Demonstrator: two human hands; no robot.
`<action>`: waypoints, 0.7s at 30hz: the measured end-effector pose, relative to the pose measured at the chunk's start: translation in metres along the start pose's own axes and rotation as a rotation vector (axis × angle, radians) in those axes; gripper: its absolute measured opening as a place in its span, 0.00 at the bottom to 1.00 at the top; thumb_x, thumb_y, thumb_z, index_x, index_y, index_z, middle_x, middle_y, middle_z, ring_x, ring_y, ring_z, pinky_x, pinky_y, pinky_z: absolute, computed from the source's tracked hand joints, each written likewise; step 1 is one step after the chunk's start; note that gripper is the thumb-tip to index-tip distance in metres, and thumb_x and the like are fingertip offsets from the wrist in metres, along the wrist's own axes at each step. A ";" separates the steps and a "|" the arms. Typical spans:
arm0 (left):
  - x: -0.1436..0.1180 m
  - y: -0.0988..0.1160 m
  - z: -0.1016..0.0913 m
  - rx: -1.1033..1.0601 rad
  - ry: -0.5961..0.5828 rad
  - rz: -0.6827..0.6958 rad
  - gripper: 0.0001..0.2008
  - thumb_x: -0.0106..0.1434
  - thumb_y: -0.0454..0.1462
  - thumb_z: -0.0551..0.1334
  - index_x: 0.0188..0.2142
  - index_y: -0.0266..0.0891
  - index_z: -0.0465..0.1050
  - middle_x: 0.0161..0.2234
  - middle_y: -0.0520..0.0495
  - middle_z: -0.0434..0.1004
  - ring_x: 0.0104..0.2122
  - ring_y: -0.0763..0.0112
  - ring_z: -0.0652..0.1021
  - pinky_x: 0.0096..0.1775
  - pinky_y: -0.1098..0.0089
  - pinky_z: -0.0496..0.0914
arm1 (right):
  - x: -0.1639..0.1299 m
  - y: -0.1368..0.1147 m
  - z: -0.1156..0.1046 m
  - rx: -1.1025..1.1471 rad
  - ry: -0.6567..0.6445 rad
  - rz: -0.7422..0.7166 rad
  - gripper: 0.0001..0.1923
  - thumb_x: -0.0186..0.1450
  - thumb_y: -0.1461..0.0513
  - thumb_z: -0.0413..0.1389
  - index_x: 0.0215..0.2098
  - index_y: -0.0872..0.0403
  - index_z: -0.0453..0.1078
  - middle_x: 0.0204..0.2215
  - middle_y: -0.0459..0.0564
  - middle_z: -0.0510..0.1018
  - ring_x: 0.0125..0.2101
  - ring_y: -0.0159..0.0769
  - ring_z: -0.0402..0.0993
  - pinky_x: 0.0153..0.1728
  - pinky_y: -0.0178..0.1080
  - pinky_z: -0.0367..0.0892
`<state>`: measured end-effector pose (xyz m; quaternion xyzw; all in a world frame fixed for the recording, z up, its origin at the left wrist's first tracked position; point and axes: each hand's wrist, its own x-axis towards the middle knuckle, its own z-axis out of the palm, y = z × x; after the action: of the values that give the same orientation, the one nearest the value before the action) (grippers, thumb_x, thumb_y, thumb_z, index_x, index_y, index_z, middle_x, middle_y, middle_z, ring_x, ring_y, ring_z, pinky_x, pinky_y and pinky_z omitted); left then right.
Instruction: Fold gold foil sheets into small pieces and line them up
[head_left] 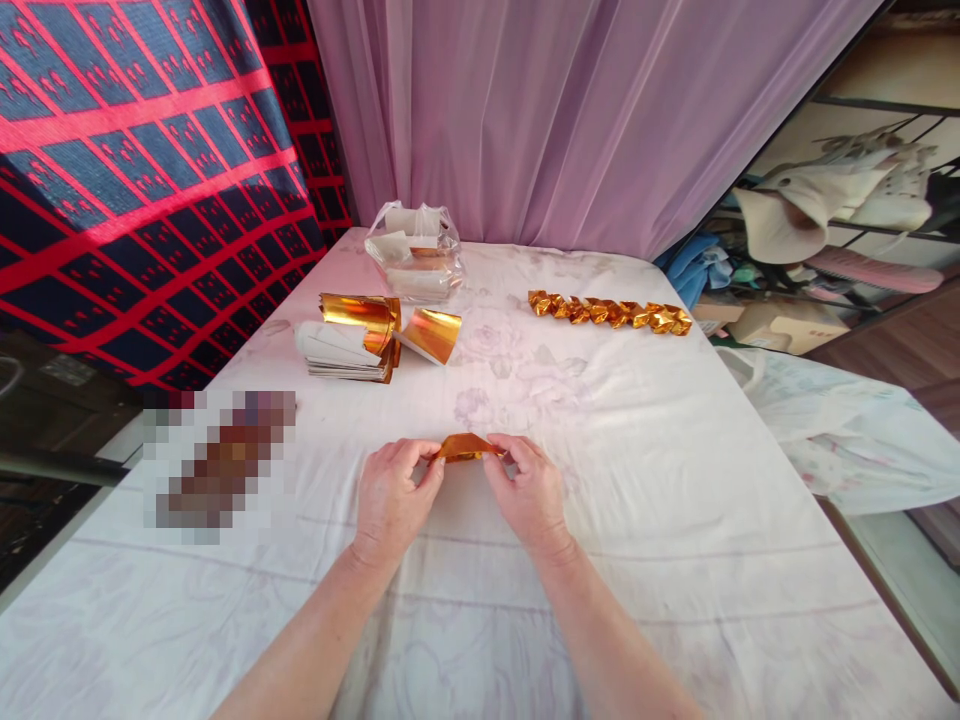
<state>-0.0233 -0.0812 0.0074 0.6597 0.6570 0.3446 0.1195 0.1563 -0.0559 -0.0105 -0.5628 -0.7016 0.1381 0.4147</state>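
Just below the middle of the frame, the left hand (390, 490) and the right hand (527, 488) pinch the two ends of a small folded piece of gold foil paper (465, 447), fingertips closed on it and holding it just above the white floral cloth (637, 480) that covers the desk. The foil looks thin and slick, so a pull that is too hard could tear it at a crease, and a loose pinch could let it spring open or slide out of the fingers; an uneven fold would likely leave it unlike the finished pieces. Those lie in a row of folded gold shapes (609, 312) in the upper right of the cloth, well apart from the hands. In the upper left sits a stack of gold and white sheets (349, 345), with a curled gold sheet (431, 334) just beside it. Behind them, a clear plastic bag (414, 252) stands open; it holds what look like white sheets and a little gold foil, though its contents are hard to tell.
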 end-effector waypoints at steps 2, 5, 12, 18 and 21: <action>0.000 0.001 -0.001 0.036 -0.009 0.005 0.06 0.61 0.32 0.61 0.36 0.44 0.75 0.33 0.52 0.82 0.34 0.65 0.79 0.40 0.64 0.68 | 0.000 0.000 -0.001 -0.038 -0.012 -0.025 0.10 0.65 0.61 0.53 0.37 0.51 0.77 0.32 0.48 0.81 0.29 0.35 0.76 0.34 0.37 0.70; 0.001 0.002 -0.002 0.127 -0.035 0.022 0.05 0.63 0.34 0.60 0.36 0.43 0.75 0.34 0.50 0.82 0.36 0.63 0.78 0.40 0.62 0.66 | -0.001 -0.001 -0.002 -0.064 -0.019 -0.064 0.11 0.66 0.61 0.53 0.36 0.50 0.78 0.31 0.48 0.81 0.31 0.35 0.76 0.35 0.36 0.69; 0.001 0.002 -0.007 0.327 -0.043 0.142 0.07 0.67 0.38 0.59 0.37 0.43 0.77 0.33 0.49 0.81 0.36 0.59 0.77 0.41 0.59 0.63 | -0.001 -0.003 -0.004 -0.117 -0.034 -0.127 0.11 0.66 0.62 0.53 0.33 0.51 0.78 0.29 0.48 0.81 0.32 0.35 0.76 0.35 0.35 0.67; 0.002 0.004 -0.011 0.376 -0.052 0.175 0.08 0.67 0.37 0.59 0.33 0.42 0.75 0.30 0.50 0.79 0.34 0.60 0.77 0.41 0.58 0.62 | -0.001 -0.004 -0.004 -0.142 -0.033 -0.148 0.10 0.66 0.63 0.54 0.31 0.51 0.77 0.27 0.47 0.80 0.30 0.35 0.75 0.33 0.35 0.65; 0.002 0.005 -0.010 0.392 -0.062 0.171 0.08 0.66 0.37 0.58 0.31 0.42 0.74 0.29 0.50 0.79 0.34 0.60 0.76 0.41 0.58 0.62 | -0.001 -0.004 -0.003 -0.153 -0.034 -0.156 0.10 0.66 0.63 0.54 0.30 0.51 0.76 0.26 0.47 0.79 0.30 0.35 0.75 0.32 0.35 0.64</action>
<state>-0.0259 -0.0829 0.0185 0.7338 0.6493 0.1988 -0.0207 0.1559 -0.0594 -0.0066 -0.5343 -0.7585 0.0610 0.3682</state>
